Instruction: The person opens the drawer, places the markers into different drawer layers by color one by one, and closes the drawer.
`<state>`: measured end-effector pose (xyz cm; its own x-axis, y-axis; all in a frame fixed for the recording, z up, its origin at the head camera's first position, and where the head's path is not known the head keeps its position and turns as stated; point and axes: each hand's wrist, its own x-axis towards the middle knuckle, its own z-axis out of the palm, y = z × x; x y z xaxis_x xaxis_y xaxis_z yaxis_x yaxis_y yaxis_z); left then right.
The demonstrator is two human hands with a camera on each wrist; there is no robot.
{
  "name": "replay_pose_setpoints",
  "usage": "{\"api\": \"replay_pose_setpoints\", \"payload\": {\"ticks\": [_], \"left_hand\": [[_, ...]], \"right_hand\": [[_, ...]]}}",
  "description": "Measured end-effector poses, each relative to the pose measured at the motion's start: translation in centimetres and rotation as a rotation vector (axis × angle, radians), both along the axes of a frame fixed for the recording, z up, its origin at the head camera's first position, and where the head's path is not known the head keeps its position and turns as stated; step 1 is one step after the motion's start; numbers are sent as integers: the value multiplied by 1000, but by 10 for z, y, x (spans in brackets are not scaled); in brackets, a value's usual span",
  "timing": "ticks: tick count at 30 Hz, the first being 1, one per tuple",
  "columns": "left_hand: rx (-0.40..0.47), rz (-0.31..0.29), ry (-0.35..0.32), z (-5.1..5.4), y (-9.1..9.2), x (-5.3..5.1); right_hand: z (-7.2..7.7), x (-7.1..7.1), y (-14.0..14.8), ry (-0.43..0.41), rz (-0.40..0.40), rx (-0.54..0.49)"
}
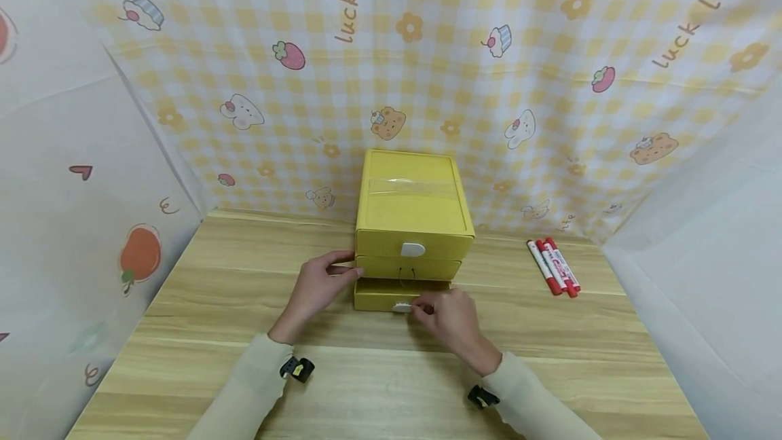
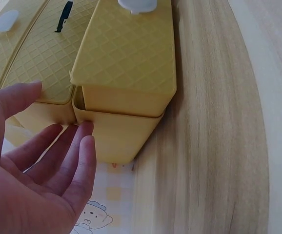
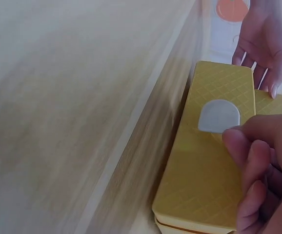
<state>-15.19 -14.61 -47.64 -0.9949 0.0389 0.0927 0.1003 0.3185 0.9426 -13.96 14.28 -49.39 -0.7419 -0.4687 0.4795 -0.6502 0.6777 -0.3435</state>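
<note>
A yellow drawer box (image 1: 415, 212) with three stacked drawers stands on the table; its bottom drawer (image 1: 374, 301) is pulled partly out. On that drawer's front is a white tab handle (image 3: 219, 116), and my right hand (image 1: 451, 318) pinches its right edge between thumb and index finger, the other fingers curled. My left hand (image 1: 320, 287) is at the box's left side, fingers fairly straight with the tips against the side wall, thumb at the middle drawer's front (image 2: 48, 53). The top drawer has a white tab (image 1: 413, 249) too. The bottom drawer's inside is mostly hidden.
Several red-and-white markers (image 1: 554, 267) lie side by side on the wooden table (image 1: 342, 386), right of the box. A yellow checked curtain (image 1: 409, 87) hangs close behind. White sheets (image 1: 79, 223) flank the table on both sides.
</note>
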Motion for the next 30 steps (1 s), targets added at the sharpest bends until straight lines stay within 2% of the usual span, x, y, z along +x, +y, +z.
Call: {"api": "replay_pose_setpoints", "payload": {"ticks": [12,17,21,30], "left_hand": [[2,-4,-17,1,1,0],[-5,-4,-13,2,1,0],[-2,-7,-11,2,0,1],[6,-7,-11,3,0,2]], "right_hand": [[10,26,6,7,81,115],[13,37,5,88,130,166],[13,46,5,133,161,168],[14,61,8,106,221,140]]}}
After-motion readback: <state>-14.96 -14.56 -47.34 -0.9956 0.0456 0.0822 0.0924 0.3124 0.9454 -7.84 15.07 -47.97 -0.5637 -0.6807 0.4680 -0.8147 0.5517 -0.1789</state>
